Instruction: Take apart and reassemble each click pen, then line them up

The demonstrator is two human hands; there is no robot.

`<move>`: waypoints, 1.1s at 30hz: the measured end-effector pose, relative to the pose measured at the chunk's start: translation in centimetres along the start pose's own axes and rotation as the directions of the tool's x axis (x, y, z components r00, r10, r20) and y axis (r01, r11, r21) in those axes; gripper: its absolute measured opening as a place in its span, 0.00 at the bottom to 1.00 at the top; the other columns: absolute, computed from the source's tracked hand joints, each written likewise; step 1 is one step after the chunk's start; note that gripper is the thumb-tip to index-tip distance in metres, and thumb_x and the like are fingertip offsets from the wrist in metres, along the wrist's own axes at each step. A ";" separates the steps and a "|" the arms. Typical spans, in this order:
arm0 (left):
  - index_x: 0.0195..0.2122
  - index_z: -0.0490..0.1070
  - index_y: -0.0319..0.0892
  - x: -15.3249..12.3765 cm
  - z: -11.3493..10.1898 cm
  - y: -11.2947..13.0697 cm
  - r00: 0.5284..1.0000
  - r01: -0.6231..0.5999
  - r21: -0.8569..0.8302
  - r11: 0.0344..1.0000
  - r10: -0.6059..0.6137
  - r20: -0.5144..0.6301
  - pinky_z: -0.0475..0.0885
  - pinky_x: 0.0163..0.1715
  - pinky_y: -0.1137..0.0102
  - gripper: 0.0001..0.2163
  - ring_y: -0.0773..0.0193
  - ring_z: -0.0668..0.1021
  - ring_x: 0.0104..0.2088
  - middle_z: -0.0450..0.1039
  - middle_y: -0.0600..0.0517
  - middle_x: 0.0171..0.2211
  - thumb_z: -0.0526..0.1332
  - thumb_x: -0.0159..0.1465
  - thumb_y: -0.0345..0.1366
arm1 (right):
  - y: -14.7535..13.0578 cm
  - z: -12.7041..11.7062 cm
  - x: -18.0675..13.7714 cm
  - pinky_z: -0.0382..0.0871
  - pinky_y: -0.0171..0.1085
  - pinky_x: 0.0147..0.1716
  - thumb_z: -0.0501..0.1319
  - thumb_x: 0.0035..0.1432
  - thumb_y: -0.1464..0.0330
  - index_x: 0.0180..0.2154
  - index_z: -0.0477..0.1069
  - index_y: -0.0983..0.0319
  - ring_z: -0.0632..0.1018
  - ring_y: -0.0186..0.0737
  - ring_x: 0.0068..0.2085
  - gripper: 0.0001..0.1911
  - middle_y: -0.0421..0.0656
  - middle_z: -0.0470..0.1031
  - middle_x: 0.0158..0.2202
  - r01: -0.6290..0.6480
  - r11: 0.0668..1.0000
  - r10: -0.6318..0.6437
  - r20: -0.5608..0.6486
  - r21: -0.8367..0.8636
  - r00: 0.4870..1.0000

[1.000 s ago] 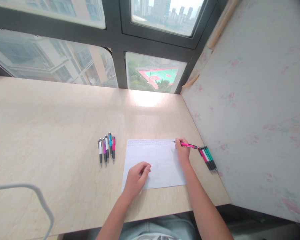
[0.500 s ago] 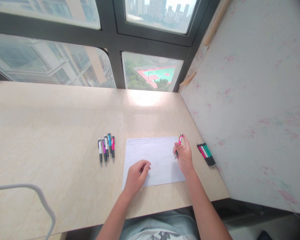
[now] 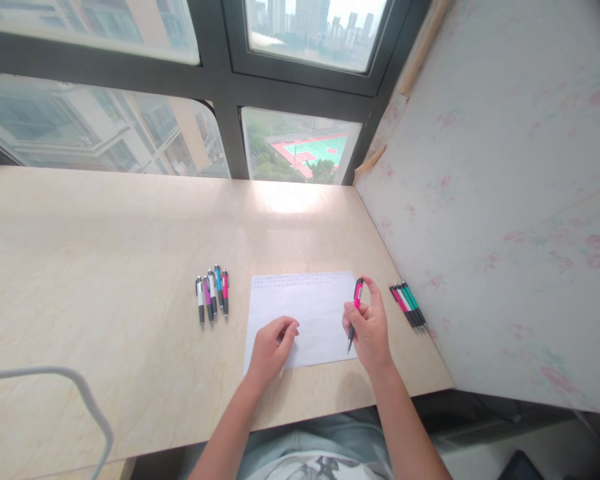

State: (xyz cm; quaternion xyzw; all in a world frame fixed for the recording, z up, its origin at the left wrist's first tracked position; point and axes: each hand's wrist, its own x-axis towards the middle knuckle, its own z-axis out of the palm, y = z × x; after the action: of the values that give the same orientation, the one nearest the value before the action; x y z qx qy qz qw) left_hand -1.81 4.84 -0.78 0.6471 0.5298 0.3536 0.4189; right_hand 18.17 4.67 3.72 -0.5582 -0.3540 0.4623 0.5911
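My right hand (image 3: 369,327) grips a pink and black ballpoint pen (image 3: 359,293), its tip pointing down over the right edge of a white sheet of paper (image 3: 315,333). The index finger reaches to the pen's top end. My left hand (image 3: 274,343) rests on the lower left of the sheet, fingers curled in, with no object visible in it. Rows of handwriting run along the sheet's top edge. Several pens (image 3: 212,293) in white, purple, blue and pink lie to the left of the paper.
More pens (image 3: 407,307), pink, white and green, lie side by side near the wallpapered wall (image 3: 505,200) on the right. A grey-white cable or tube (image 3: 87,397) curves over the table's (image 3: 130,267) front left. Windows (image 3: 300,143) stand behind the table.
My right hand has come nearer and lifted with the pen, which now looks larger and more upright. The left hand has barely moved. The camera view has shifted slightly.
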 end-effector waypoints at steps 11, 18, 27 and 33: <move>0.32 0.73 0.42 0.0 -0.1 0.4 1.000 -0.014 0.002 1.000 0.014 -0.007 0.70 0.30 0.68 0.13 0.61 0.76 0.28 0.76 0.50 0.27 0.53 0.66 0.43 | 2.9 -4.3 0.3 0.61 0.35 0.23 0.60 0.57 0.51 0.41 0.73 0.63 0.68 0.36 0.21 0.22 0.35 0.66 0.17 0.086 0.833 -0.088 0.022 -0.547 0.996; 0.32 0.72 0.43 0.0 0.0 0.2 1.000 -0.016 -0.001 1.000 0.016 0.008 0.70 0.31 0.69 0.12 0.62 0.76 0.28 0.76 0.51 0.27 0.53 0.66 0.42 | 3.8 -9.6 1.5 0.56 0.35 0.24 0.57 0.60 0.54 0.30 0.74 0.60 0.70 0.39 0.23 0.17 0.41 0.72 0.20 0.117 0.398 -0.211 0.033 -0.910 0.977; 0.33 0.72 0.42 -0.1 0.0 0.1 1.000 -0.010 0.005 1.000 0.010 0.010 0.69 0.31 0.69 0.12 0.62 0.76 0.28 0.76 0.51 0.28 0.53 0.66 0.42 | 4.3 -12.0 3.0 0.61 0.38 0.32 0.58 0.59 0.61 0.41 0.75 0.59 0.76 0.46 0.41 0.13 0.46 0.78 0.41 0.049 0.167 -0.281 0.000 -0.985 0.960; 0.33 0.72 0.42 -0.1 0.2 -0.2 1.000 -0.005 0.007 1.000 0.004 0.013 0.69 0.32 0.69 0.12 0.62 0.76 0.29 0.76 0.51 0.28 0.53 0.67 0.41 | 4.7 -11.3 2.5 0.62 0.37 0.36 0.56 0.60 0.65 0.41 0.75 0.60 0.75 0.44 0.42 0.12 0.45 0.77 0.44 0.042 0.130 -0.262 0.007 -0.991 0.965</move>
State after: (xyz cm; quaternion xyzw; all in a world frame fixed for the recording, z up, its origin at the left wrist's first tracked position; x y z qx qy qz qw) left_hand -1.77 4.73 -1.04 0.6520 0.5268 0.3485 0.4194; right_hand 28.84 2.97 -2.63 -0.8052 -0.5725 0.0074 0.1545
